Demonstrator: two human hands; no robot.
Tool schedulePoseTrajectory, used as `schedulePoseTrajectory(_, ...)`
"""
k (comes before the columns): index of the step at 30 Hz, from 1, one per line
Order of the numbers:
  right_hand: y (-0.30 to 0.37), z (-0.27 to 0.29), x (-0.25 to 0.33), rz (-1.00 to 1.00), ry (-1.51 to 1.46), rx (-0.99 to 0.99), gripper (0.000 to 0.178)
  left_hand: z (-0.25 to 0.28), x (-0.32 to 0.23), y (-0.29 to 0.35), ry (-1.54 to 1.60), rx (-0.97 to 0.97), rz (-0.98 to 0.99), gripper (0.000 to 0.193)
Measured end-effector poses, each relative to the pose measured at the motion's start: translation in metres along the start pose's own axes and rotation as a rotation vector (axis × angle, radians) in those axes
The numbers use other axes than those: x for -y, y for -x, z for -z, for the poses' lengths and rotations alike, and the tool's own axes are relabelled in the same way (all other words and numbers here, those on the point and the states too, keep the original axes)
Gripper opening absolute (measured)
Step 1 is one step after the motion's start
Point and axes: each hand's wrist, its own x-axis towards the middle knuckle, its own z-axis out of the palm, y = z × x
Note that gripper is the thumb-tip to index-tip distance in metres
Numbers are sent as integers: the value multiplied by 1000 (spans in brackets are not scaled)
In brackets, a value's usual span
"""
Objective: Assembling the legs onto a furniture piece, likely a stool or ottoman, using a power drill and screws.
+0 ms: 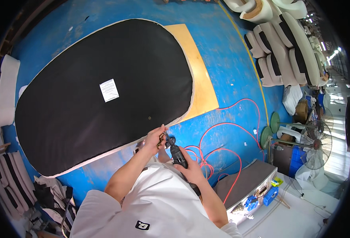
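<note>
My right hand (192,170) is wrapped round the black body of a hand-held power tool (177,154), whose rounded head points toward my left hand. My left hand (154,139) is closed at the near edge of the panel, gripping a small dark tool with looped handles (160,141); its exact kind is hard to make out. In front of me lies a large rounded, padded panel (75,115) with black cloth on top and a pale rim. A white printed label (109,90) sits near its middle.
A light wooden board (197,79) shows under the panel's right side. Red hose (218,125) loops over the blue floor. At right stand a grey-topped case (242,180), a fan (317,143) and stacked cushioned pieces (280,51). Striped cushions (14,178) stand at lower left.
</note>
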Motion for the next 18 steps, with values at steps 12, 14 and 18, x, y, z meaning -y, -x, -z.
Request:
schedulePoseTrajectory(12,-31,-32,-44,-19,-187,9,77,44,2,-26,5,53,98,24)
schedulePoseTrajectory(14,-30,-41,-24,-52,-58,-84,79,43,-3,-23,-75,8,71,24)
schedulePoseTrajectory(18,-36,-45,-42,-69,-502,-15,82,53,-23,-32,-140,181,252,22)
